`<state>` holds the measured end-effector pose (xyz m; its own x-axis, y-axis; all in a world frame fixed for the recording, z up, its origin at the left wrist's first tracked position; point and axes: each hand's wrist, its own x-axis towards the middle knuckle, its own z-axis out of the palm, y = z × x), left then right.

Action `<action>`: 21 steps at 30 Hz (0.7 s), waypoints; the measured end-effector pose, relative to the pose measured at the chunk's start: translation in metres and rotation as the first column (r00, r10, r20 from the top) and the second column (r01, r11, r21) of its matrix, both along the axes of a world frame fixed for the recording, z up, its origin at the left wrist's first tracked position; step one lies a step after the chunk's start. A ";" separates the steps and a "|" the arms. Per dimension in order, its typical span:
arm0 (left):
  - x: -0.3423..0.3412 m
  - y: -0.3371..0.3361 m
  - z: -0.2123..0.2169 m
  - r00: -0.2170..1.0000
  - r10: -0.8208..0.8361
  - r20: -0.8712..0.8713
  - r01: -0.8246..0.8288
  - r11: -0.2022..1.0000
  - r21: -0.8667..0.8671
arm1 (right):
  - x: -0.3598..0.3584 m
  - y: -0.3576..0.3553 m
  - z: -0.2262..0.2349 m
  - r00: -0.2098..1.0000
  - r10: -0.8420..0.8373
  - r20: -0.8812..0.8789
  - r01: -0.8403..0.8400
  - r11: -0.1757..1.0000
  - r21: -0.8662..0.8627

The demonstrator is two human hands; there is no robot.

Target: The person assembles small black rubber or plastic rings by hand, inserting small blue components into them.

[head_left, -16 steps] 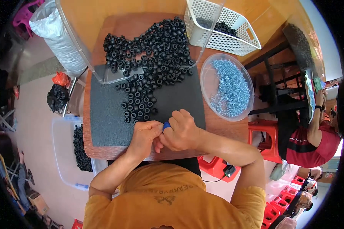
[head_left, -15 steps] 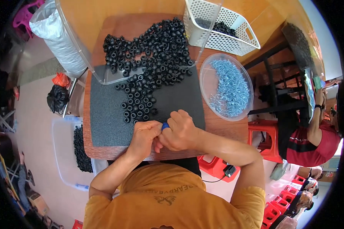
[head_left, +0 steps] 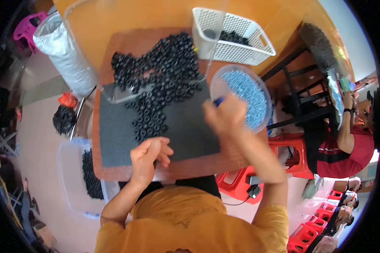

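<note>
My left hand hovers at the mat's front edge, palm turned inward, its fingers loosely curled and apart, with nothing visible in them. Motion smears my right hand, which is over the near left rim of a round clear dish of small shiny blue pieces. A small dark blue item shows at its fingers; whether it is worn or held I cannot tell. Many black ring-shaped parts lie heaped on the dark grey mat, spilling from a clear bin lying behind it.
A white perforated basket with black parts stands behind the dish. Left of the wooden table are a white sack and a clear tub with black pieces. Red stools and a co-worker in a red shirt are at right.
My hands have come apart. The right one has moved rightward and away from me to the blue pieces, taking the blue item along; the left one stays near the mat's front edge, fingers loosened.
</note>
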<state>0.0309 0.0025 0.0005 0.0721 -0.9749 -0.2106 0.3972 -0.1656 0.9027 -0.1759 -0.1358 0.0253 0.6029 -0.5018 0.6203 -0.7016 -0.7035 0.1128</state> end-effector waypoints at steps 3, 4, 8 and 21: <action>0.013 -0.008 0.006 0.971 0.138 0.198 -0.112 0.984 -0.136 | -0.022 -0.063 0.036 0.997 -0.039 -0.065 0.020 0.960 -0.281; 0.015 -0.010 0.008 0.943 0.193 0.272 -0.158 0.976 -0.147 | -0.022 -0.086 0.038 0.948 -0.110 0.298 0.119 0.993 -0.012; 0.023 -0.032 0.013 0.462 0.425 0.778 0.099 0.847 -0.522 | -0.037 -0.177 0.070 0.889 -0.438 0.133 0.427 0.898 0.101; 0.005 -0.055 0.005 0.009 0.481 0.876 0.679 0.640 -0.359 | -0.031 -0.102 0.055 0.920 -0.240 0.310 0.144 0.942 0.302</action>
<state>0.0356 -0.0521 0.0055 -0.5068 -0.7157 0.4806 -0.7715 0.6253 0.1176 -0.2073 -0.2381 0.0801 0.2555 -0.7622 0.5948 -0.7881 -0.5206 -0.3286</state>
